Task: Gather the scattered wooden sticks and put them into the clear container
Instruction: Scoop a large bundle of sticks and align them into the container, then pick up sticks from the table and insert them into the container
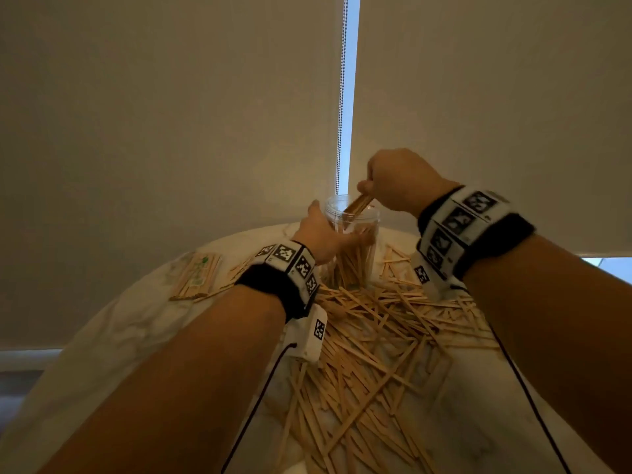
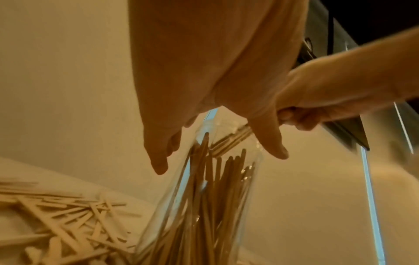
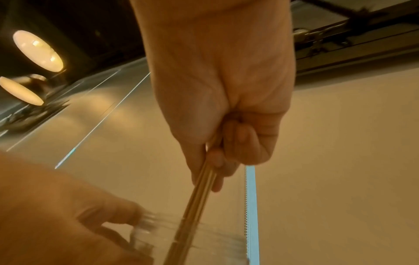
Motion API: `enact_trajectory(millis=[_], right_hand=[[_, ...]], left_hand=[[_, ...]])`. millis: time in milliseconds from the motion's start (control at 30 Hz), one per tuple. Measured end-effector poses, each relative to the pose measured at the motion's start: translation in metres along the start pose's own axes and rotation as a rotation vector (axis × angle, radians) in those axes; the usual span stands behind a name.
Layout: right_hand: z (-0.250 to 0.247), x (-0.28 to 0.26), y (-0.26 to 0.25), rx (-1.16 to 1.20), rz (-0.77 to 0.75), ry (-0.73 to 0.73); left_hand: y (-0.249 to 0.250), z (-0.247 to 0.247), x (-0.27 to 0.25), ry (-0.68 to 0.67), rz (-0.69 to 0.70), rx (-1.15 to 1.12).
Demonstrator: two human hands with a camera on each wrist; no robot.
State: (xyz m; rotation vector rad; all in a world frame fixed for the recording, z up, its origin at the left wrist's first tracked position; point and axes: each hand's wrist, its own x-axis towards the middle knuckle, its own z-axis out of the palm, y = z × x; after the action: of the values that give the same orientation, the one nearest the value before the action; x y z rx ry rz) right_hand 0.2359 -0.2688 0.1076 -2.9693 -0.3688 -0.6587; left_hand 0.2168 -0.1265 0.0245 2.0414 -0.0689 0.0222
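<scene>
A clear container stands at the far side of the table, with several wooden sticks upright inside it. My left hand grips its side, thumb and fingers on either side of the wall. Above the mouth, my right hand pinches a small bundle of sticks, whose lower ends slant into the opening. Many scattered sticks lie in a loose heap on the table in front of the container.
The round white marble table curves away at left and right. A flat packet of sticks lies at the left. Behind the container hang a window blind and a bead cord. Black cables run from both wristbands.
</scene>
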Motion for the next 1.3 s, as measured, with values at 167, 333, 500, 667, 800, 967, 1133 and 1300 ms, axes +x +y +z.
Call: enact_trajectory(millis=[167,333,500,667,800,967,1133,1300], right_hand=[[0.020,0.031,-0.020,-0.086,-0.146,-0.348],[0.020,0.040,-0.017,-0.290,-0.159,-0.482],[0.018,0.029,-0.008,-0.101,-0.138,-0.476],[-0.001,0.003,0.000,0.099,-0.111,-0.236],[-0.014,-0.037,0.005,0.254,-0.052,-0.135],[0.000,-0.109,0.003,0.216,-0.010,-0.354],[0.030,-0.166,-0.021,0.081,-0.052,-0.615],[0.051,-0.187,-0.059,-0.014,-0.120,-0.682]], left_hand=[[-0.017,0.011,0.019,0.077,0.066,0.026],[-0.027,0.010,0.021,0.081,0.120,0.025],[-0.027,0.012,0.018,0.085,0.099,-0.016],[-0.021,0.006,0.002,0.044,0.009,0.115],[-0.028,-0.008,-0.019,-0.038,-0.077,0.417],[-0.043,-0.033,-0.067,-0.165,-0.115,0.787],[-0.046,-0.057,-0.149,-0.397,-0.025,0.903],[-0.056,-0.050,-0.212,-0.601,0.017,0.925]])
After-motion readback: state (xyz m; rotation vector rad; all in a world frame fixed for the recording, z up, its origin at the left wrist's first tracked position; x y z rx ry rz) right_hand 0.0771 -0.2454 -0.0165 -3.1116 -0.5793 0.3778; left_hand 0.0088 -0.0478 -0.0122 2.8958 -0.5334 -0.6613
